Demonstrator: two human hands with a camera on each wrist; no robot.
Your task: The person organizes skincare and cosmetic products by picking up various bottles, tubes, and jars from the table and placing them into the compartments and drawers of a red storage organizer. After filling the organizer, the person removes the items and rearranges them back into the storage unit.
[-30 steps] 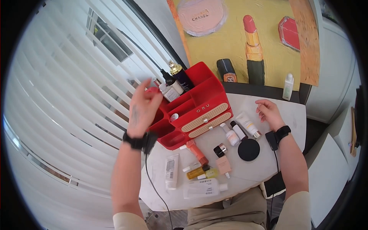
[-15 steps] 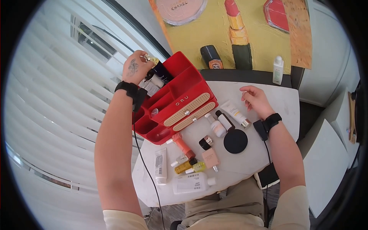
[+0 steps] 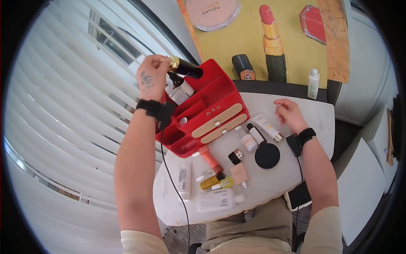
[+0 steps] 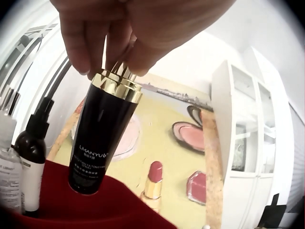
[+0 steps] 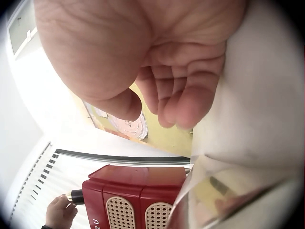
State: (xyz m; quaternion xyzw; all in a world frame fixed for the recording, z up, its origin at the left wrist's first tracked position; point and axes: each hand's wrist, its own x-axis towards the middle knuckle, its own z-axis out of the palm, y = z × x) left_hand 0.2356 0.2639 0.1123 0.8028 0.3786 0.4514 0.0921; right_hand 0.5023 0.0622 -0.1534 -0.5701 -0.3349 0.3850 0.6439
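My left hand (image 3: 152,78) pinches the gold top of a dark bottle (image 3: 188,68), which hangs tilted above the back of the red organizer (image 3: 218,89). In the left wrist view, fingers and thumb hold the gold collar of the bottle (image 4: 102,138), over the organizer's red edge (image 4: 95,205). A dark pump bottle (image 4: 33,162) and a clear labelled bottle (image 4: 9,176) stand beside it. My right hand (image 3: 292,115) holds nothing, its fingers loosely bent above the table near a white tube (image 3: 267,127). The right wrist view shows this hand (image 5: 157,57) with nothing in it.
On the marble table (image 3: 287,178) lie a black round case (image 3: 267,155), an orange tube (image 3: 210,160), a clear bottle (image 3: 216,200) and another white tube (image 3: 184,181). A small bottle (image 3: 313,84) stands at the back right, before a painting (image 3: 292,63). Blinds are at left.
My left hand moved from the organizer's left part to the dark bottle, gripped its top and raised it, tilting it out of its compartment. My right hand stays about where it was.
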